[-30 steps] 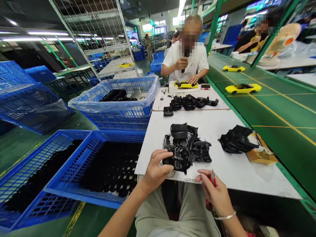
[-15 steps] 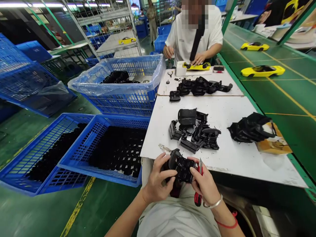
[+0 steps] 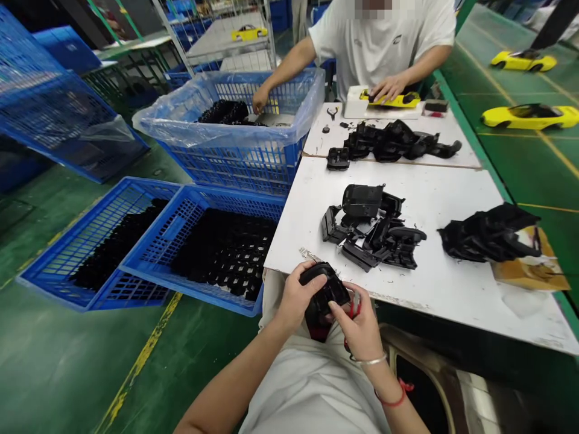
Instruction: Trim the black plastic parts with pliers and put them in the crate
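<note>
Both of my hands hold a black moulded plastic part (image 3: 322, 288) above my lap, just off the near edge of the table. My left hand (image 3: 295, 298) grips its left side, the thumb pressed on the rounded top. My right hand (image 3: 360, 328) has its thumb on the lower right of the part. Tucked in that same hand is a red utility knife (image 3: 356, 306), mostly hidden by the fingers. On the white table ahead lies a loose pile of similar black plastic parts (image 3: 375, 226).
More black parts stand stacked (image 3: 486, 235) by a yellow box (image 3: 534, 274). Blue crates (image 3: 199, 301) of black pieces are at left. Opposite, a co-worker (image 3: 380, 48) has one hand on a yellow toy car (image 3: 398, 99). Yellow cars (image 3: 527, 116) sit on the green belt at right.
The part has been turned in my hands, so its rounded black side now faces up. The co-worker's other arm has reached into the lined blue crate. My view has shifted.
</note>
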Tool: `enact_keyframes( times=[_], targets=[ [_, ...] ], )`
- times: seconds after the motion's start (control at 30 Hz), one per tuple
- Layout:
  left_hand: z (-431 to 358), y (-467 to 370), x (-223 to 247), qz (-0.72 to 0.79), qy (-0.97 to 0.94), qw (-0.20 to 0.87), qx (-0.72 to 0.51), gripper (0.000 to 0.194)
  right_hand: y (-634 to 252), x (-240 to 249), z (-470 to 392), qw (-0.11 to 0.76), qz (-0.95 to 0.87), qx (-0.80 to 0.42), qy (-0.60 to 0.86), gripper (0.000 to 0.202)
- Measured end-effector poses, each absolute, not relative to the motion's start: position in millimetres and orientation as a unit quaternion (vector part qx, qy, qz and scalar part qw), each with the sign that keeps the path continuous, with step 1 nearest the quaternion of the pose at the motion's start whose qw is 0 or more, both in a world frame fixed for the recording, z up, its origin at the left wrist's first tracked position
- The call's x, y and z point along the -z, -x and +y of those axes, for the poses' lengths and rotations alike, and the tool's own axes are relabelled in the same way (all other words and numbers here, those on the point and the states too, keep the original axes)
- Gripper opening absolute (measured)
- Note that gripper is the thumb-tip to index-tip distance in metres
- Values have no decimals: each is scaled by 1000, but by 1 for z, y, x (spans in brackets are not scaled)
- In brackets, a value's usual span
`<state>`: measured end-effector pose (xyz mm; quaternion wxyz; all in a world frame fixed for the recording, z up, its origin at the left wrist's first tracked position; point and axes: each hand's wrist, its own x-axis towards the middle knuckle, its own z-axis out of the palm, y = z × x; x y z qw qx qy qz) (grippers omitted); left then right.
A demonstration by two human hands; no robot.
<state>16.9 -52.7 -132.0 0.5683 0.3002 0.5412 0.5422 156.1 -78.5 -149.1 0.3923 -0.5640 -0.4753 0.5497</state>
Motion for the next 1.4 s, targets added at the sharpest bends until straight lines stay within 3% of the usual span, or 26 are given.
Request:
enact_keyframes(
  times=[0.17, 0.27, 0.4, 0.53, 0.67, 0.83, 1.4],
  targets=[
    [-46, -7, 136, 534, -262, 599, -536, 42, -171, 158, -71, 357, -513, -590, 511, 56],
    [-44, 2, 134, 532, -280, 599, -528, 42, -181, 157, -65, 359, -488, -643, 468, 47],
    [-40, 12, 129, 542, -360, 598, -468, 57, -189, 145, -61, 361, -421, -710, 434, 42],
    [-36, 14, 126, 560, -434, 581, -400, 59, -191, 139, -60, 378, -422, -684, 460, 38],
    [-35, 10, 128, 550, -504, 549, -377, 42, -196, 138, -62, 367, -458, -647, 486, 54],
    [-38, 7, 131, 533, -581, 507, -348, 43, -203, 142, -64, 338, -485, -641, 489, 67],
    [-31, 9, 139, 494, -644, 490, -317, 44, -206, 156, -62, 282, -530, -616, 510, 48]
  ],
)
